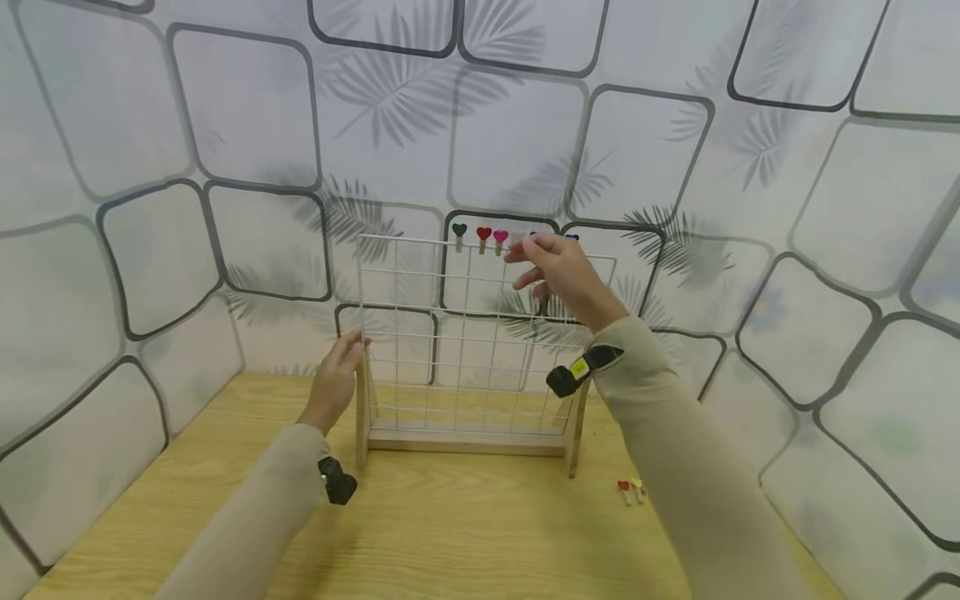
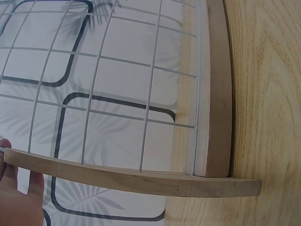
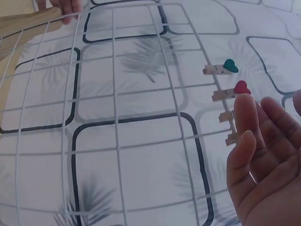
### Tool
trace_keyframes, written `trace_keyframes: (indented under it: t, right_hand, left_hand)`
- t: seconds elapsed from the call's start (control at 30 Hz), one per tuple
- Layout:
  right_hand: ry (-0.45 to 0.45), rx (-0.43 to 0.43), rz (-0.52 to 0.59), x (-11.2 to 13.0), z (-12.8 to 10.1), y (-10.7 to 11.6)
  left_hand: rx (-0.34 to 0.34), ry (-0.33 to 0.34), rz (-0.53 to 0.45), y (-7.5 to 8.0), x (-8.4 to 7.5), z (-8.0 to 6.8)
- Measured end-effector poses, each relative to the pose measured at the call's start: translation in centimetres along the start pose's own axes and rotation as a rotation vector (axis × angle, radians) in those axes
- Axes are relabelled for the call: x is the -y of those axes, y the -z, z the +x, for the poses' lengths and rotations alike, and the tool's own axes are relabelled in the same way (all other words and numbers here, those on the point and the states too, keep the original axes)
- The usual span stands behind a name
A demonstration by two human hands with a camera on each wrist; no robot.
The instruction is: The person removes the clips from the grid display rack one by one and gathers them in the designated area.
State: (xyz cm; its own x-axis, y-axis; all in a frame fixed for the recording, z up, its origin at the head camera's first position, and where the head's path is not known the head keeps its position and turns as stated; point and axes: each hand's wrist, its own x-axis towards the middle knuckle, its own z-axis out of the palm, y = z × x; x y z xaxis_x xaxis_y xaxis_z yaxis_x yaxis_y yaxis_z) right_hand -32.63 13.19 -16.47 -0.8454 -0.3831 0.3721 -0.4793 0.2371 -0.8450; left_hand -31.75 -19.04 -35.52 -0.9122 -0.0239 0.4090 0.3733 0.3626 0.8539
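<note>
A light wood-grain surface [image 1: 450,533] is bounded at the rear and on both sides by patterned wall panels. A wooden-framed wire grid rack [image 1: 465,442] is stood upright near the rear edge, roughly central. Two small heart-topped clothespins [image 1: 631,489] are laid flat near the right edge, apart from the rack's right foot.
</note>
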Motion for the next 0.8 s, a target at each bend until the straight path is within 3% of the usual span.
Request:
trace_keyframes:
  t: [0.3,0.57,0.67,0.8]
  right_hand:
    - [0.028,0.013,-0.014,3.0,3.1,-2.3]
    - [-0.051,0.061,-0.081,3.8,5.3,-3.9]
    - [-0.078,0.074,-0.152,4.2,5.7,-4.2]
    - [-0.09,0.079,-0.361,4.3,6.0,-4.6]
  left_hand:
    - [-0.004,-0.01,0.003,0.0,0.1,0.1]
    - [-0.007,-0.003,0.008,0.2,0.3,-0.3]
    - [-0.007,-0.007,0.0,0.2,0.3,-0.1]
    - [-0.002,-0.008,-0.008,0.1,0.3,0.1]
